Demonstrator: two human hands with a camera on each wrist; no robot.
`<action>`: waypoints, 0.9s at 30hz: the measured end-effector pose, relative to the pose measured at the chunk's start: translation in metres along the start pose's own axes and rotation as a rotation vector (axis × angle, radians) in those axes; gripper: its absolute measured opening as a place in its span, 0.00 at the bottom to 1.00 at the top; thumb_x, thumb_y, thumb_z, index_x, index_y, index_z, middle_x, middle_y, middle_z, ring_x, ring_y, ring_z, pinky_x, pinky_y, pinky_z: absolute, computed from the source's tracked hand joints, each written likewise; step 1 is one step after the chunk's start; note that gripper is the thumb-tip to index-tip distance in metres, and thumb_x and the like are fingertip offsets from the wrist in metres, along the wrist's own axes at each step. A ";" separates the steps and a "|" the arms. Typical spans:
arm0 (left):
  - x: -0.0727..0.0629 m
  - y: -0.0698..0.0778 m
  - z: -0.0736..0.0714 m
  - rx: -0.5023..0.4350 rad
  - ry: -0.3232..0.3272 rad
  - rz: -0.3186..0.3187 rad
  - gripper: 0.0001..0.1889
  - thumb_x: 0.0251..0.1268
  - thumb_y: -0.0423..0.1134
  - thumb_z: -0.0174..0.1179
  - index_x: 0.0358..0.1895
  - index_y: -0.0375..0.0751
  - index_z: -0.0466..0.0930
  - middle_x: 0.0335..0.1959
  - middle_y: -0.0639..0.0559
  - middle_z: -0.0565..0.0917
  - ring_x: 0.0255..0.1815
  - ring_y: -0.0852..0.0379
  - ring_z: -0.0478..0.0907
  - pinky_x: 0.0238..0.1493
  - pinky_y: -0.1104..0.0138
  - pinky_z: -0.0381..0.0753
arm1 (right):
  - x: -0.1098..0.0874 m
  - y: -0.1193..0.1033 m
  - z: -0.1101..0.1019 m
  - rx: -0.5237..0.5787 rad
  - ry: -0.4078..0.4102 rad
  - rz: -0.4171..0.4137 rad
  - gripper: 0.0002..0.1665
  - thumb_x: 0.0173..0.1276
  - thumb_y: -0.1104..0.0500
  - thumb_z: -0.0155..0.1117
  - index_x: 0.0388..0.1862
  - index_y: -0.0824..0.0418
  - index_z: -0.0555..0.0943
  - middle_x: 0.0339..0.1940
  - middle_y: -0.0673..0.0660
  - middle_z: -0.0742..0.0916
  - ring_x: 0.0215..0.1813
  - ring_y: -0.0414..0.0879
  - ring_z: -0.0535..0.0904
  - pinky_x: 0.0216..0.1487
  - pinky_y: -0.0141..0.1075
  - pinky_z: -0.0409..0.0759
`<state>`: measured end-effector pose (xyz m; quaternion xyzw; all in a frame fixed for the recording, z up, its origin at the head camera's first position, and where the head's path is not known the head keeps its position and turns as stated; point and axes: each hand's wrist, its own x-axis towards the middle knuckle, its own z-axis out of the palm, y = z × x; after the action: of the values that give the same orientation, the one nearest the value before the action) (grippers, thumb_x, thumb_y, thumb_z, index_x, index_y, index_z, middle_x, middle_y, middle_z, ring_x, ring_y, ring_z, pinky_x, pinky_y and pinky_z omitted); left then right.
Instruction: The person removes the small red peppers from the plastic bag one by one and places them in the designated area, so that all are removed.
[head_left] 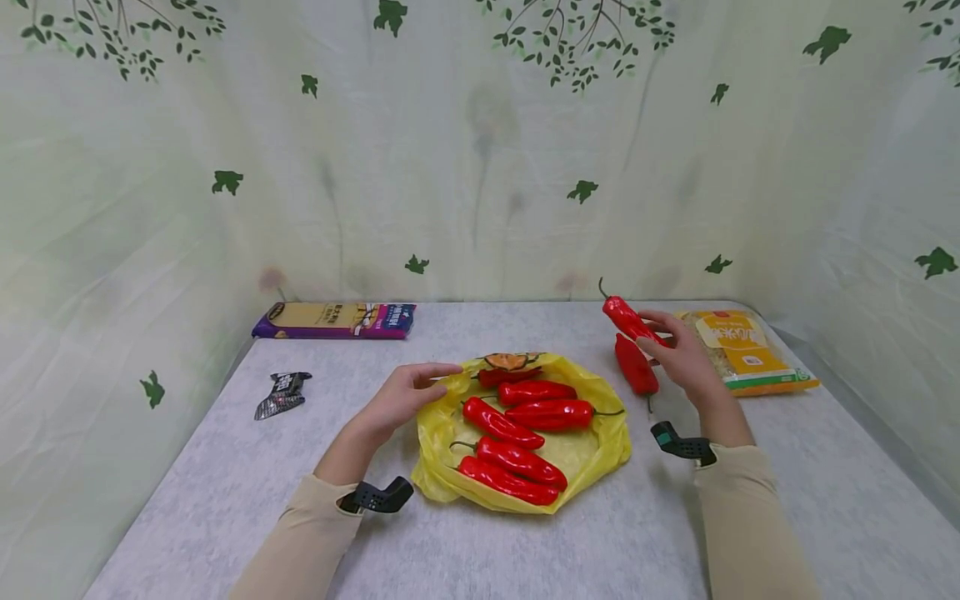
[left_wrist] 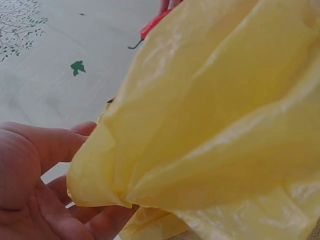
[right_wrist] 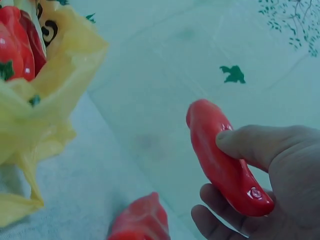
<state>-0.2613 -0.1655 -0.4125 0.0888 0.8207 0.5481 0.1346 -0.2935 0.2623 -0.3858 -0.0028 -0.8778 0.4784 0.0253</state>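
Note:
A crumpled yellow plastic bag (head_left: 611, 450) lies with its mouth spread wide, and several red chili peppers (head_left: 510, 429) rest inside. At its left rim is my left hand (head_left: 401, 398), fingers fairly straight and touching the plastic; in the left wrist view the bag (left_wrist: 210, 120) hides the fingertips. To the right of the bag, my right hand (head_left: 678, 354) pinches one red chili pepper (right_wrist: 215, 155) between thumb and fingers, above the table, its stem pointing away. Just below it, another red chili pepper (head_left: 636, 367) lies on the table.
A purple and tan packet (head_left: 337, 321) lies along the back left edge. In front of it is a small black wrapped packet (head_left: 283, 395). A yellow-orange bag of grain (head_left: 750, 354) lies at the back right, beyond my right hand. Pale leaf-printed curtains (head_left: 480, 167) surround the table.

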 end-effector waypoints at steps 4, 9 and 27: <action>0.000 0.000 -0.001 0.007 0.000 0.004 0.18 0.73 0.36 0.55 0.63 0.52 0.80 0.68 0.49 0.78 0.70 0.45 0.72 0.72 0.49 0.71 | 0.003 0.010 -0.002 0.003 0.053 0.076 0.38 0.74 0.46 0.59 0.79 0.52 0.60 0.75 0.66 0.68 0.67 0.62 0.69 0.62 0.52 0.81; -0.001 0.002 -0.002 0.011 0.006 0.004 0.18 0.73 0.36 0.55 0.63 0.52 0.80 0.68 0.49 0.78 0.69 0.46 0.73 0.71 0.50 0.72 | 0.005 0.020 -0.005 -0.004 0.091 0.156 0.37 0.75 0.48 0.58 0.79 0.51 0.59 0.76 0.66 0.67 0.70 0.63 0.67 0.63 0.53 0.81; -0.001 0.001 0.000 0.007 -0.003 0.000 0.18 0.74 0.36 0.54 0.63 0.52 0.80 0.69 0.49 0.77 0.71 0.45 0.71 0.73 0.48 0.70 | 0.010 0.052 -0.007 -0.127 0.056 0.266 0.38 0.74 0.49 0.58 0.78 0.58 0.60 0.74 0.70 0.67 0.68 0.63 0.68 0.62 0.52 0.81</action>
<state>-0.2606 -0.1658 -0.4114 0.0901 0.8225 0.5450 0.1356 -0.3037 0.2970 -0.4254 -0.1341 -0.8971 0.4207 -0.0142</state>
